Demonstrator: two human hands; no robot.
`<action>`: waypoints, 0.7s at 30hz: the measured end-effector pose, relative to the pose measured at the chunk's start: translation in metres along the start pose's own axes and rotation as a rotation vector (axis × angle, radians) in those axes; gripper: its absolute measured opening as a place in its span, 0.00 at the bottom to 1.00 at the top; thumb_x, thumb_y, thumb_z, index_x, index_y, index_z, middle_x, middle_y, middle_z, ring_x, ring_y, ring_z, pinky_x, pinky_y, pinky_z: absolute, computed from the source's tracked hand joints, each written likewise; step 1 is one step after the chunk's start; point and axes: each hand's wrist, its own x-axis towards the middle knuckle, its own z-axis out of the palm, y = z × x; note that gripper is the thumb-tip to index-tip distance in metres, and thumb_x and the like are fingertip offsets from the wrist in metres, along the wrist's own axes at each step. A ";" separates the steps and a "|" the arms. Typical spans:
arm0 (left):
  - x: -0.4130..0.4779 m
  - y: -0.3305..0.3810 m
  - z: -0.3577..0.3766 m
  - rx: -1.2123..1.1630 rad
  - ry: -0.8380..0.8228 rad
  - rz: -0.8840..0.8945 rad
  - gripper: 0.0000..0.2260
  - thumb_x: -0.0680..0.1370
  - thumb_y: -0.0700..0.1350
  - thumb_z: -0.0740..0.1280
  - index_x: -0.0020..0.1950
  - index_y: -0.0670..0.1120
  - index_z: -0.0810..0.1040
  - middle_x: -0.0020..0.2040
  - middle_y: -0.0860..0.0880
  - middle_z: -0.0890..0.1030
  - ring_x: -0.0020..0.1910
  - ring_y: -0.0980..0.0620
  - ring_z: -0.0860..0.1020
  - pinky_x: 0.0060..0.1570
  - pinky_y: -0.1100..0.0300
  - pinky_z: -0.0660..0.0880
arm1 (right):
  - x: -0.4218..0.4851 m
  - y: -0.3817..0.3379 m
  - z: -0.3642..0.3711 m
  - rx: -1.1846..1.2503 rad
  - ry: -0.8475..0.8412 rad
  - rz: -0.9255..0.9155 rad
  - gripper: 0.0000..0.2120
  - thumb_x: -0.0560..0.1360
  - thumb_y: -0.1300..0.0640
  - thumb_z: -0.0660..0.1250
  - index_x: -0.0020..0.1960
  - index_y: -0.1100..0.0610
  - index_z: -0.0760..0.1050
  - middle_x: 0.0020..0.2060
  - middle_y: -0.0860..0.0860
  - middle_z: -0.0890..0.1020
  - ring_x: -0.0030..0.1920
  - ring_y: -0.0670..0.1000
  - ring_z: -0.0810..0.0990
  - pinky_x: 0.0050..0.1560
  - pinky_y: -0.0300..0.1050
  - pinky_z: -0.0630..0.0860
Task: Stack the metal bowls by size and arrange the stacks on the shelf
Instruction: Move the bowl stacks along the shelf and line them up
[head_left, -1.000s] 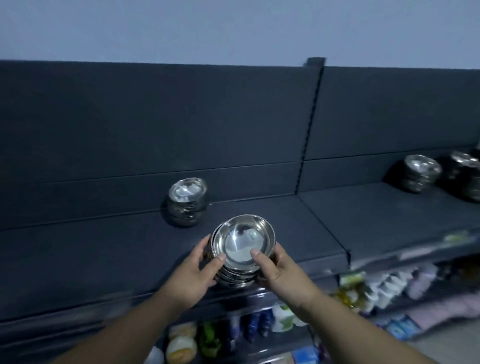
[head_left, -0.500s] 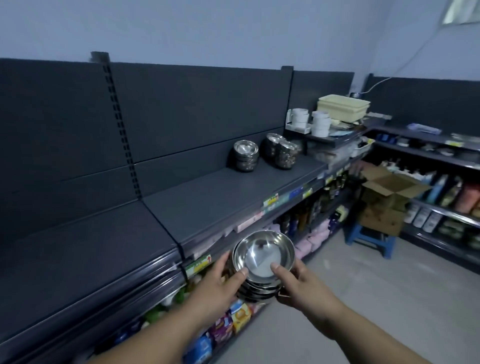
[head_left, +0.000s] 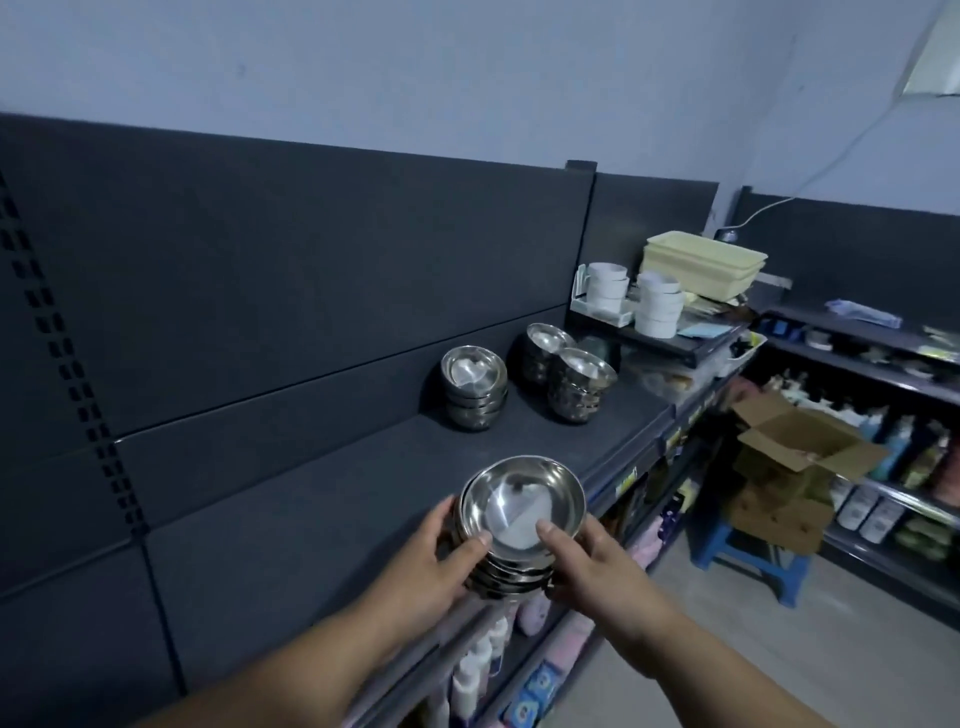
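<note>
Both your hands, left hand (head_left: 426, 564) and right hand (head_left: 597, 566), grip the stack of metal bowls (head_left: 519, 519) low centre, over the dark shelf (head_left: 311, 499).

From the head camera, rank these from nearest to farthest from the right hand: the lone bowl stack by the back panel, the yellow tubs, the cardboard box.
From the right hand:
1. Lone bowl stack, on the shelf, ahead and left.
2. Cardboard box, on the blue stool, to the right across the aisle.
3. Yellow tubs, far end of the shelf.
</note>
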 end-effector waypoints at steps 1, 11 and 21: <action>0.014 0.003 -0.008 -0.008 0.008 -0.016 0.29 0.74 0.57 0.69 0.73 0.60 0.62 0.66 0.57 0.74 0.61 0.59 0.77 0.60 0.56 0.76 | 0.017 -0.007 0.002 -0.003 -0.015 -0.014 0.15 0.75 0.41 0.67 0.60 0.42 0.74 0.53 0.45 0.84 0.54 0.47 0.83 0.50 0.43 0.80; 0.123 -0.008 -0.063 -0.112 0.311 -0.118 0.20 0.76 0.47 0.70 0.64 0.59 0.69 0.58 0.57 0.79 0.55 0.55 0.80 0.53 0.55 0.77 | 0.183 -0.026 0.036 -0.096 -0.241 -0.039 0.15 0.75 0.44 0.69 0.61 0.45 0.74 0.53 0.44 0.84 0.52 0.39 0.82 0.52 0.31 0.75; 0.166 -0.007 -0.071 -0.104 0.741 -0.156 0.32 0.68 0.58 0.72 0.70 0.60 0.67 0.59 0.60 0.80 0.58 0.58 0.79 0.62 0.51 0.75 | 0.301 -0.020 0.061 -0.064 -0.539 -0.066 0.14 0.73 0.49 0.72 0.58 0.43 0.76 0.51 0.43 0.85 0.55 0.45 0.83 0.64 0.52 0.76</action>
